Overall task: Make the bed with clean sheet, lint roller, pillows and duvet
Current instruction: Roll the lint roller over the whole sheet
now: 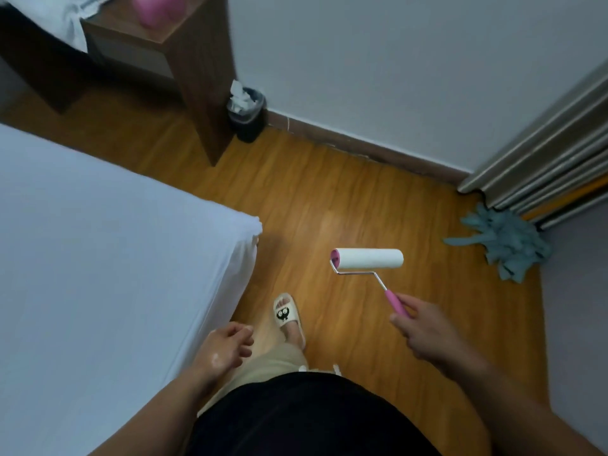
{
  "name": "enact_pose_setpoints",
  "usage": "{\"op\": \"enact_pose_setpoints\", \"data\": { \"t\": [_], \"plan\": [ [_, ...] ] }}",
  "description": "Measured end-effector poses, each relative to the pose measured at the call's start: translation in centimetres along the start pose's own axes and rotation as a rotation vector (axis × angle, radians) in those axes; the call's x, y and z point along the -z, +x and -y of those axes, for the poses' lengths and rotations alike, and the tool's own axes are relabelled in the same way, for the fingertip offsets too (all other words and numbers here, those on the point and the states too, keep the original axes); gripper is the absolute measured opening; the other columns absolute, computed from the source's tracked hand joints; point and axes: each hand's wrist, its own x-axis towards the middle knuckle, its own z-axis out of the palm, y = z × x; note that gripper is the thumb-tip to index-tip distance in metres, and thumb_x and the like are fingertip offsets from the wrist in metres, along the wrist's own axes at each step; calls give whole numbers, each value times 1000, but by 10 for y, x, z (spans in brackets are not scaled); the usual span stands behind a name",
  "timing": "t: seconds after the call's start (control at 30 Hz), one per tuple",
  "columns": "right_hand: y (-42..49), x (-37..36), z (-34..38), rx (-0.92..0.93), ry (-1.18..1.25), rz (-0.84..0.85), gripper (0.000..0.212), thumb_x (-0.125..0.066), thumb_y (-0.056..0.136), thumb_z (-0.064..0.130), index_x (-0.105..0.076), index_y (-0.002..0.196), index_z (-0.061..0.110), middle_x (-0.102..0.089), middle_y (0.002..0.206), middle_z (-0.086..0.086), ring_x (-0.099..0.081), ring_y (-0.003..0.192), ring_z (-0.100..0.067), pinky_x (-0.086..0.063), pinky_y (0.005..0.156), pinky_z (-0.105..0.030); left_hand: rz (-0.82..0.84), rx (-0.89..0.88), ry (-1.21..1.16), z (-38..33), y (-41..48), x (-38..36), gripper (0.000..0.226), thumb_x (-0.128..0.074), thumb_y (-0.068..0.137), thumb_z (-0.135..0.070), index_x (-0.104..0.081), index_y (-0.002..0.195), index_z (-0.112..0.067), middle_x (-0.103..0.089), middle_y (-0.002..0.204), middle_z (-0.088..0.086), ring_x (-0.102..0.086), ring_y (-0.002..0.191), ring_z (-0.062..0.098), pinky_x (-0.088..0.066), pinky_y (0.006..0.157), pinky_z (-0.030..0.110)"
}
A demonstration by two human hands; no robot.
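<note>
The bed [98,258] fills the left of the view, covered by a smooth white sheet that wraps its near corner. My right hand [427,334] grips the pink handle of a lint roller [368,259], whose white roll hangs level over the wooden floor, to the right of the bed corner. My left hand [227,348] hangs beside the bed's edge with loosely curled fingers and holds nothing. No pillows or duvet show plainly; some white fabric [70,18] lies at the top left.
A dark wooden nightstand [184,60] with a pink object on top stands at the top. A small black bin [247,115] with tissue sits beside it against the wall. A blue-grey mop head [506,241] lies by the curtain [552,169] at right. My slippered foot [288,319] stands on the floor.
</note>
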Motion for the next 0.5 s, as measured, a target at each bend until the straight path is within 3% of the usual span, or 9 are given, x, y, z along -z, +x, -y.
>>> {"op": "enact_pose_setpoints", "data": {
  "t": [0.2, 0.33, 0.4, 0.5],
  "plan": [
    [103, 36, 72, -87, 11, -56, 48, -65, 95, 17, -54, 142, 23, -65, 90, 4, -55, 66, -7, -42, 56, -21, 48, -70, 26, -163, 117, 31, 21, -60, 98, -26, -69, 91, -8, -69, 85, 13, -62, 68, 20, -51, 65, 33],
    [174, 66, 116, -139, -20, -93, 46, -69, 93, 21, -59, 137, 24, -66, 99, 9, -61, 80, -10, -47, 65, -26, 20, -182, 108, -291, 176, 64, 22, -60, 97, -31, -70, 97, -11, -72, 91, 6, -70, 82, 24, -55, 76, 37],
    [218, 79, 140, -159, -34, -90, 48, -69, 92, 21, -58, 139, 22, -66, 94, 7, -59, 73, -10, -45, 62, -26, 2, -223, 109, -343, 205, 78, 24, -60, 98, -33, -70, 98, -12, -72, 93, 6, -70, 86, 23, -56, 81, 38],
    [297, 93, 184, -174, -76, -70, 48, -67, 94, 19, -56, 140, 21, -64, 86, 0, -55, 61, -13, -42, 53, -27, -55, -239, 86, -395, 250, 94, 22, -59, 98, -36, -71, 98, -17, -72, 94, 3, -70, 86, 21, -55, 77, 32]
  ]
}}
